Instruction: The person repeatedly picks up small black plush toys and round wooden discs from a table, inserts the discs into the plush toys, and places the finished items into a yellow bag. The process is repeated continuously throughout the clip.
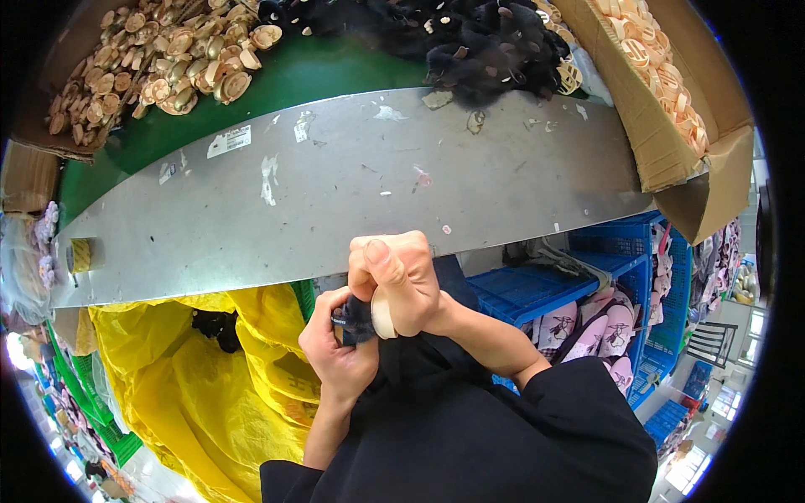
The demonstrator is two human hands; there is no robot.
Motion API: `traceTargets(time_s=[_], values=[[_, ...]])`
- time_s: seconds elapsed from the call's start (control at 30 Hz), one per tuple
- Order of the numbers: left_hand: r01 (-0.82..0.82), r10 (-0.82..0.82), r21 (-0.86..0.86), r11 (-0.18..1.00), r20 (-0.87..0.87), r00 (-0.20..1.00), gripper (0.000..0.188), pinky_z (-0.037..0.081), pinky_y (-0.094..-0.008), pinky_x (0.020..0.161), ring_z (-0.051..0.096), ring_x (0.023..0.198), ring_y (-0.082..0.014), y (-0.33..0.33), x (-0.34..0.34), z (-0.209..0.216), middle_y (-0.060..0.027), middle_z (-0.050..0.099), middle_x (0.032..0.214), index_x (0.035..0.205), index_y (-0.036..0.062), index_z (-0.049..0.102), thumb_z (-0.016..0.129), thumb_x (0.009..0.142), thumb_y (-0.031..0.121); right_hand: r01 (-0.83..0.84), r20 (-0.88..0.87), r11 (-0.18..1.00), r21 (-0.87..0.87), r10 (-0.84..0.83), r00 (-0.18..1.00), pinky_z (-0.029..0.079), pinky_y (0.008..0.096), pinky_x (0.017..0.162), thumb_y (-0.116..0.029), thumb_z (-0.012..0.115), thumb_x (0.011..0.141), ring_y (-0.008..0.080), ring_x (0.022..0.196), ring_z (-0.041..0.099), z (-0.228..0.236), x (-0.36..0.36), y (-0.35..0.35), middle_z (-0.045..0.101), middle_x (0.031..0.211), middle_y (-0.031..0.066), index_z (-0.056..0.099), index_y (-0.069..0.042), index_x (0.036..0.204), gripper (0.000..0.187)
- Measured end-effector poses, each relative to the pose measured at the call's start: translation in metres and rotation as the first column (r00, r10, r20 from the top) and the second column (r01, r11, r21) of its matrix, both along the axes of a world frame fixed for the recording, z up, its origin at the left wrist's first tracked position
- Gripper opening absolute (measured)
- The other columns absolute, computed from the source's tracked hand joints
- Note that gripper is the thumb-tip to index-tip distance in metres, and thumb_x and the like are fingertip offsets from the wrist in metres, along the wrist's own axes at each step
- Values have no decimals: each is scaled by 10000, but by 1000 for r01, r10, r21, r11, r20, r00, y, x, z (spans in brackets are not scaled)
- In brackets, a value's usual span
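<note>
Both my hands are close together in front of my body, at the near edge of the metal table. My left hand is closed around a small black plush piece. Curled into a fist, my right hand grips a pale cream rounded piece, which meets the black plush. The fingers hide most of both pieces, so how they join cannot be made out. At the back of the table lies a heap of black plush pieces, with some pale parts among them.
A box at the far left holds gold-beige rounded parts. A cardboard box of peach plastic parts stands far right. Below the table are a yellow bag at left and blue crates at right. A tape roll sits left.
</note>
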State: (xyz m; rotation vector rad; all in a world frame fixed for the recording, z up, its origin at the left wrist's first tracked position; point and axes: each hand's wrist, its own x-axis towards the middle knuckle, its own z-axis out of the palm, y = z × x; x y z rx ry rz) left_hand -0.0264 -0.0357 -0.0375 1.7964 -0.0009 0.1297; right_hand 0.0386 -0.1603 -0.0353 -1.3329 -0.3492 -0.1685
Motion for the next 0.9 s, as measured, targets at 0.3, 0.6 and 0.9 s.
traceTargets(time_s=[0.3, 0.6, 0.9], values=[[-83, 83, -3, 997, -10, 997, 159, 448, -218, 740, 548, 799, -70, 5, 0, -2, 0, 615, 865, 980, 2, 615, 665, 829, 0, 31, -64, 997, 68, -27, 998, 395, 286, 504, -246, 441, 1070, 146, 525, 479, -10, -12, 10, 515, 617, 72, 518, -14, 659, 479], [-130, 12, -497, 858, -232, 973, 208, 496, -223, 837, 616, 893, -85, 28, 8, -13, -27, 626, 1025, 1076, 15, 577, 671, 968, 165, 198, 274, 937, -289, -117, 955, 422, 297, 542, -320, 953, 673, 201, 642, 514, -2, -11, 5, 511, 743, 76, 514, -63, 792, 522], [-76, -128, -913, 400, -137, 982, 421, 516, -394, 1017, 620, 1163, -257, 10, 10, -12, -166, 561, 1363, 1406, 5, 475, 453, 1067, 253, 382, 303, 883, -273, -297, 905, 396, 347, 552, -129, 840, 741, 244, 636, 476, 3, -17, 12, 476, 730, 97, 493, -67, 715, 353]])
